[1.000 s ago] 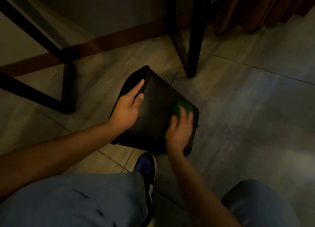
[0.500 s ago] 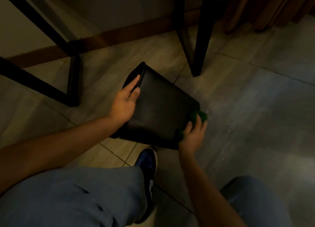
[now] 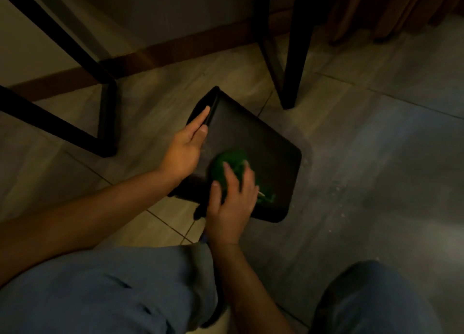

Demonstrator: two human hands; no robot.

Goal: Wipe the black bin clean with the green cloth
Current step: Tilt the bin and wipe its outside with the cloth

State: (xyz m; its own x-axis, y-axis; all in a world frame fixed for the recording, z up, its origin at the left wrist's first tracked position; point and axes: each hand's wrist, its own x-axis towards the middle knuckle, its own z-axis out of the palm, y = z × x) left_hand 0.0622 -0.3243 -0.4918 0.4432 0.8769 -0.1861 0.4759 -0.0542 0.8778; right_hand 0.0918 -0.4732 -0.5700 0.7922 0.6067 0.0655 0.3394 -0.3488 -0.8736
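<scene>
Tiled floor [image 3: 364, 158], grey and beige, dimly lit, filling most of the view. Black metal furniture legs [image 3: 292, 57] standing at 12 o'clock, a black angled frame [image 3: 105, 122] at 10 o'clock. Brown skirting board [image 3: 175, 50] along the wall, from 9 to 1 o'clock. Brown curtain [image 3: 391, 9] hanging at 1 o'clock. Two knees in blue jeans [image 3: 113, 288] at 7 and 5 o'clock.

Black bin [image 3: 263, 142] near the centre, lying tilted on the floor, mouth toward 10 o'clock, base toward 4 o'clock, one flat side facing up.

Left hand [image 3: 183, 150] at the bin's rim, 9 o'clock side of it: fingers straight and pressed together along the rim edge, thumb lying on the upper side.

Right hand [image 3: 232, 200] on the upper side of the bin, toward 6 o'clock, pressing down the green cloth [image 3: 228, 163]; fingers slightly spread over it and blurred, so cannot tell whether curled round the cloth. Cloth bunched, touching the bin wall, showing past the fingertips toward 12 o'clock and at the 3 o'clock side of the hand.
</scene>
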